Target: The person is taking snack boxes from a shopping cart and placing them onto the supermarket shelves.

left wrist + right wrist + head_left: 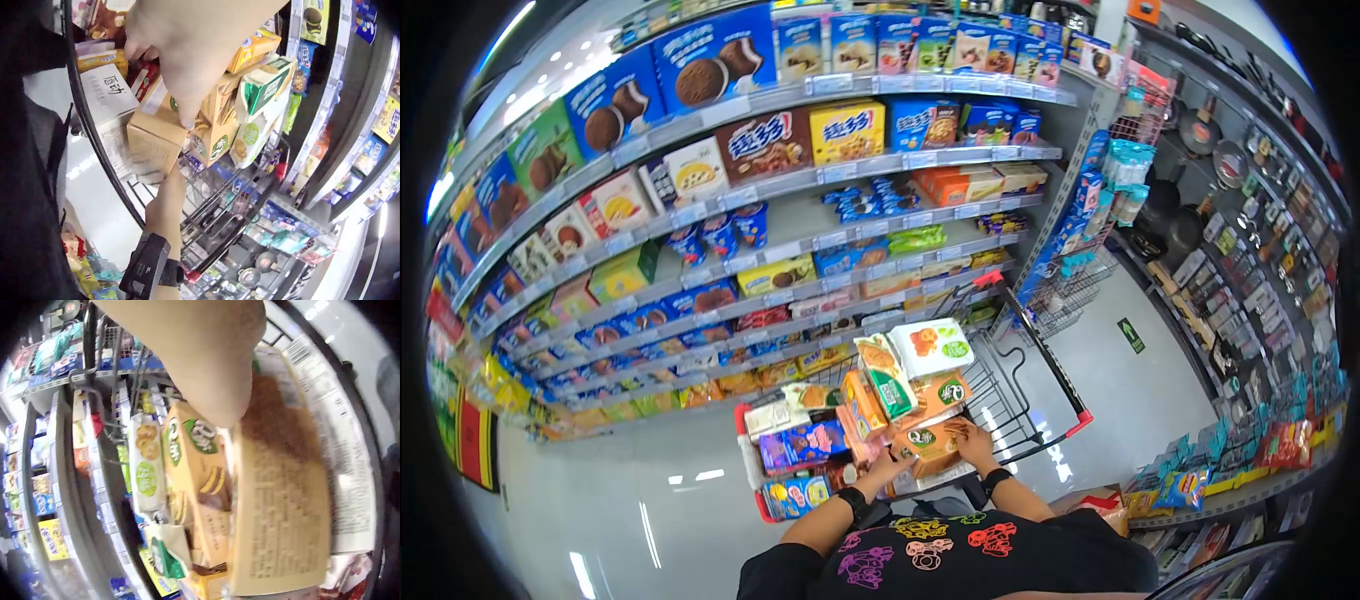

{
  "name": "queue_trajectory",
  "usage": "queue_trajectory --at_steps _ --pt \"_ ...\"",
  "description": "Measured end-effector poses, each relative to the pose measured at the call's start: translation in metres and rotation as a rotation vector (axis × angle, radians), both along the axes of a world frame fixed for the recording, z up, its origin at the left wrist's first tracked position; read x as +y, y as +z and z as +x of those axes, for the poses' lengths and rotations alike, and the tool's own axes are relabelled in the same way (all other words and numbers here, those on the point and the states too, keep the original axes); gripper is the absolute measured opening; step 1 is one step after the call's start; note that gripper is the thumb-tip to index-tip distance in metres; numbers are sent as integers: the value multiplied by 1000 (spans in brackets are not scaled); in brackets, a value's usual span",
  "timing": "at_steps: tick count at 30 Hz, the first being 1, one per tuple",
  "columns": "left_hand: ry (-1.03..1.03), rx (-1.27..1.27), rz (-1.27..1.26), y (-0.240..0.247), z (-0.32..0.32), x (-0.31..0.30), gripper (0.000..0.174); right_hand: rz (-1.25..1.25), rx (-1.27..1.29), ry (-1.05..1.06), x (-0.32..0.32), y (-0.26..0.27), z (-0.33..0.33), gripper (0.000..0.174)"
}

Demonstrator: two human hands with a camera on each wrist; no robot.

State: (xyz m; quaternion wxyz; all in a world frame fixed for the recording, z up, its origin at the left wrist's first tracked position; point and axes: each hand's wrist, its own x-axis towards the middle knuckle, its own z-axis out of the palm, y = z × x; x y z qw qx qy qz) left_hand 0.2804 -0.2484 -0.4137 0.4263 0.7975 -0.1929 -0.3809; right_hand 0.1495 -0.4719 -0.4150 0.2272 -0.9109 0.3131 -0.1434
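A tan snack box (932, 448) is held between my two hands at the near side of the loaded shopping cart (765, 507). My left hand (887, 464) grips its left end; in the left wrist view a finger lies along the box's edge. My right hand (975, 445) holds the opposite end, close to the cart's handle side. The right wrist view shows the printed back panel of the tan box (281, 512). Just beyond it lies a similar tan box (197, 481) with a cake picture, beside a green-and-white pack (886, 375) and a white pack (937, 347).
Other packs fill the cart, among them a purple-blue box (803, 445) and a blue-yellow pack (796, 495). Snack shelves (800, 240) stand along the cart's far side. Racks of pans and kitchen tools (1250, 250) line the right. A black cart handle (1045, 350) rises at right.
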Motion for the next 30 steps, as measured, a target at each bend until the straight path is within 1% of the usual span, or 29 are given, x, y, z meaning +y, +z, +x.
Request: queue_trajectory --at_steps 1,2,3,4,5,6,7,9,10,11,12,14,15,16,17,19,22,25,26,27,28,29,30 --pt "-56 71 -9 36 -4 -2 92 -48 -43 28 6 10 -2 42" --pt "-85 110 26 5 1 -7 88 57 18 -6 3 15 -2 43" --pt "-102 92 49 36 2 -6 86 174 84 -36 6 20 -3 45" --pt "-115 82 76 69 5 -8 84 7 81 -80 13 23 -7 44" --pt "-126 74 97 93 4 -9 83 1 128 -116 14 18 -6 46" --pt "-140 -48 1 41 9 -10 78 84 161 -90 22 56 -2 48" --pt "-206 -158 -117 46 11 -7 76 174 206 -67 29 98 4 49" --pt "-321 -128 157 129 22 -17 68 81 237 -109 19 57 -1 53" --pt "-252 -319 115 66 28 -20 58 78 312 -124 17 59 0 53" --pt "-290 -354 258 98 33 -28 51 74 378 -136 15 63 2 53" --pt "-287 -335 201 121 35 -30 48 94 446 -107 8 64 2 51" --pt "-308 -309 268 141 37 -39 47 132 559 -39 -8 64 10 48" --pt "-316 -297 300 154 40 -46 47 228 519 12 -21 64 19 49" --pt "-271 -147 280 179 44 -53 44 320 479 63 -36 64 28 50" --pt "-220 -158 185 175 48 -58 44 411 442 115 -50 65 36 51" --pt "-111 -183 -5 162 51 -62 44 456 220 85 -65 80 55 56" --pt "64 -126 -202 160 48 -78 54 644 -63 -32 -91 56 85 58" --pt "225 110 -226 164 49 -94 70 1159 -225 -324 -91 99 111 57" --pt "240 37 -181 145 55 -93 73 1402 -266 -220 -107 89 114 55" --pt "256 -35 -133 126 60 -93 77 1479 -255 -247 -112 89 113 54" --pt "291 -100 -139 113 65 -93 77 1555 -250 -269 -116 91 117 53" --pt "331 10 -168 124 66 -94 77 1632 -244 -286 -120 93 122 51" --pt "375 118 -193 136 66 -95 77 1784 -294 -224 -120 101 121 47"
